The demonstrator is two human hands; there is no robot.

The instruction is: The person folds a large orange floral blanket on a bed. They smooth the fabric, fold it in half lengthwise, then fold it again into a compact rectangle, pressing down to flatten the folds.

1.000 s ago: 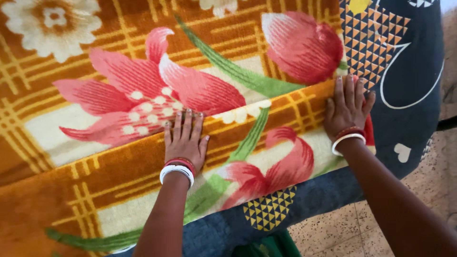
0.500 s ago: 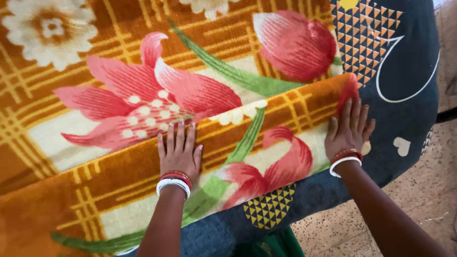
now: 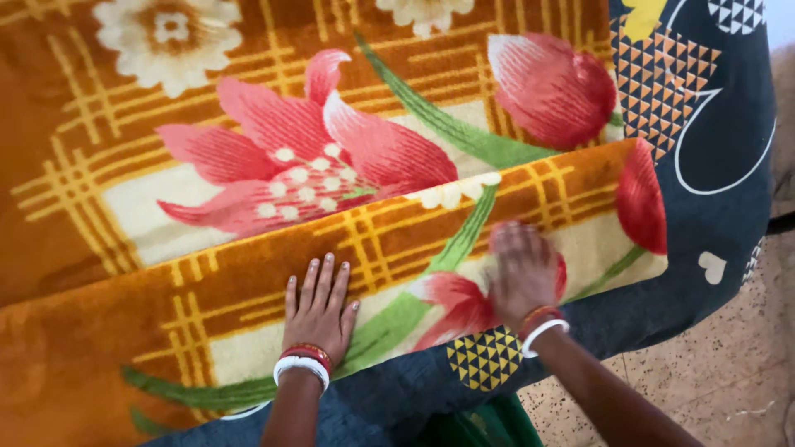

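1. While our left hand (image 3: 319,308) lies flat, fingers spread wide, we press the folded blanket (image 3: 397,240).
2. Our right hand (image 3: 522,269), at 3 o'clock from it, looks blurry, open, flat on the blanket.

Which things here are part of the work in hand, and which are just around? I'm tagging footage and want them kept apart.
In hand:
- left hand, flat on the folded edge
- right hand, blurred, on the same fold
- orange flowered blanket

Just around:
- dark blue patterned sheet underneath
- speckled floor
- green cloth at the bottom edge
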